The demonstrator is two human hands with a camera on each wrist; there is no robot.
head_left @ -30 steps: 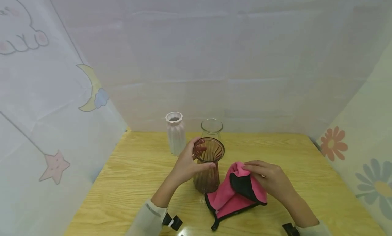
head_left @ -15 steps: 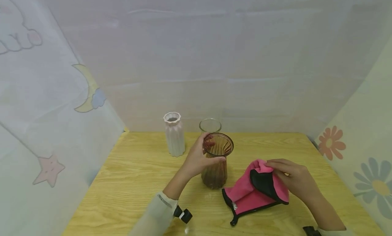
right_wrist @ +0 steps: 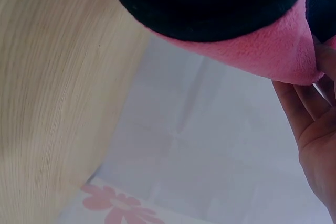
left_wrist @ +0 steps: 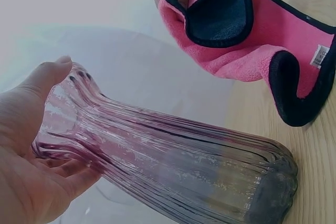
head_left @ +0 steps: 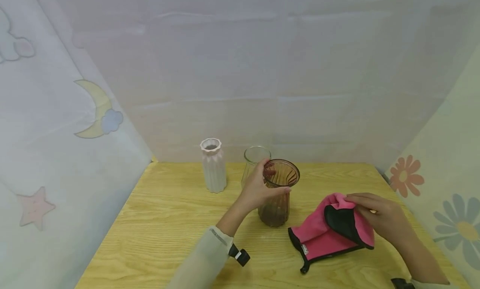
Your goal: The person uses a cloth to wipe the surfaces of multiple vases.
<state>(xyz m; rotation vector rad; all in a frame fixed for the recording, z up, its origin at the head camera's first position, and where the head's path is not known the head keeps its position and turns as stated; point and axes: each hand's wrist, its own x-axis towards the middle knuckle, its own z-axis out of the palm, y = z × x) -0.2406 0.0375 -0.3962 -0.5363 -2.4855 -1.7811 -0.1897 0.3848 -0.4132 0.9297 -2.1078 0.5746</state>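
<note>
My left hand (head_left: 260,188) grips a ribbed purple-brown glass vase (head_left: 275,209) just below its flared rim, thumb on the near side and fingers round the far side. In the left wrist view the clear ribbed body of this vase (left_wrist: 184,156) stretches down toward the wooden table. To the right, my right hand (head_left: 382,214) pinches the top of a pink cloth (head_left: 318,234) with black edging and a small white label. The cloth droops from those fingers, its lower corner close over the table. Right wrist view: the cloth (right_wrist: 262,51) hangs from the fingers, partly cut off by the frame.
Behind the held vase stands a clear glass vase (head_left: 249,168), partly hidden by my left hand. A white fluted vase (head_left: 215,172) stands left of it. The wooden table (head_left: 157,226) ends at pale sheets on the back and sides.
In the head view, both hands have shifted right, carrying the purple-brown vase and the pink cloth along. The clear vase behind shows less covered on its left side. Both grips stay the same.
</note>
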